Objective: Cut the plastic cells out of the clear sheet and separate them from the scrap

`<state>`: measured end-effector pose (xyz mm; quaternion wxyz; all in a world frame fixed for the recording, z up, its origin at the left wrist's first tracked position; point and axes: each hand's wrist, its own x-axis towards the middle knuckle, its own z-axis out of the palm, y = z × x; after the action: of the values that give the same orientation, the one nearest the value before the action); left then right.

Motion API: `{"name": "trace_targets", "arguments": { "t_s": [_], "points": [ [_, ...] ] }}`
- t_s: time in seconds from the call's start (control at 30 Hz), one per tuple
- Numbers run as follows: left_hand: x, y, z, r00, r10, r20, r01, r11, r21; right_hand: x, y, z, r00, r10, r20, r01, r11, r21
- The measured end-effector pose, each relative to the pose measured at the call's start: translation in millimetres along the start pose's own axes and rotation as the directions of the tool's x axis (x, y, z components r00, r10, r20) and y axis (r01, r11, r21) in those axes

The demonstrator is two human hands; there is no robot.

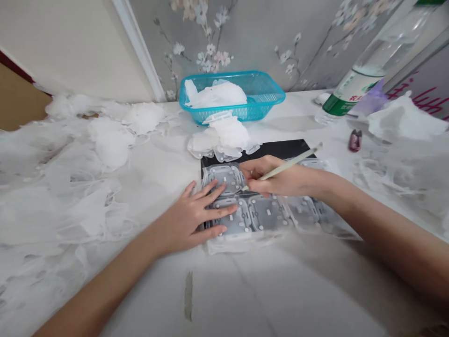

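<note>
A translucent sheet of rounded-square pieces (268,213) lies over a black board (286,149) on the white table. My left hand (199,213) rests flat on the sheet's left end, fingers spread. In my right hand (268,175) is a thin pale pen-like tool (289,164), its tip touching the sheet beside the upper left piece (228,175). The fingers of that hand are closed round the tool near its tip. Just behind the board sits a small pile of cut white pieces (224,135).
A blue basket (233,112) holding white pieces stands at the back. Heaps of thin white scrap (70,187) cover the left side, and more scrap (403,173) lies at the right. A plastic bottle (365,75) and a small dark red object (355,141) are at the back right.
</note>
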<state>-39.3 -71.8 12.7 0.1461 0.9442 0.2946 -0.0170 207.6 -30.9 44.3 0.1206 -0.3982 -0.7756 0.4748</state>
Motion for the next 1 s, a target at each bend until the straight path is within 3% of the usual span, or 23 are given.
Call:
{"name": "trace_targets", "arguments": {
  "t_s": [0.2, 0.33, 0.4, 0.5, 0.67, 0.83, 1.0],
  "points": [
    [0.4, 0.4, 0.5, 1.000, -0.006, -0.011, 0.006, 1.000, 0.003, 4.1, 7.8, 14.8, 0.994, -0.042, -0.099, 0.057, 0.986, 0.157],
    [0.5, 0.0, 0.7, 1.000, -0.006, -0.019, 0.006, 1.000, 0.003, 6.5, 5.8, 26.9, 0.986, -0.130, -0.107, 0.145, 0.980, 0.139],
    [0.3, -0.1, 0.8, 1.000, -0.008, -0.021, 0.008, 1.000, 0.003, 6.2, 3.2, 24.6, 0.982, -0.169, -0.081, 0.174, 0.983, 0.059],
    [0.0, 0.0, 0.6, 1.000, -0.010, -0.017, 0.011, 1.000, 0.006, 3.8, 1.1, 12.4, 0.991, -0.126, -0.047, 0.125, 0.992, -0.031],
    [0.0, 0.8, 0.5, 1.000, -0.010, -0.023, 0.010, 1.000, 0.000, 2.0, 4.3, 2.7, 0.996, -0.084, -0.014, 0.085, 0.996, 0.015],
    [-0.5, 1.4, 0.5, 0.999, -0.010, -0.036, 0.010, 1.000, 0.007, 6.5, 10.1, 26.6, 0.976, -0.195, -0.100, 0.206, 0.973, 0.105],
    [-0.1, 0.9, 0.9, 0.999, 0.005, -0.048, -0.004, 1.000, 0.013, 10.1, 11.5, 37.6, 0.956, -0.265, -0.122, 0.274, 0.960, 0.056]
  ]
}}
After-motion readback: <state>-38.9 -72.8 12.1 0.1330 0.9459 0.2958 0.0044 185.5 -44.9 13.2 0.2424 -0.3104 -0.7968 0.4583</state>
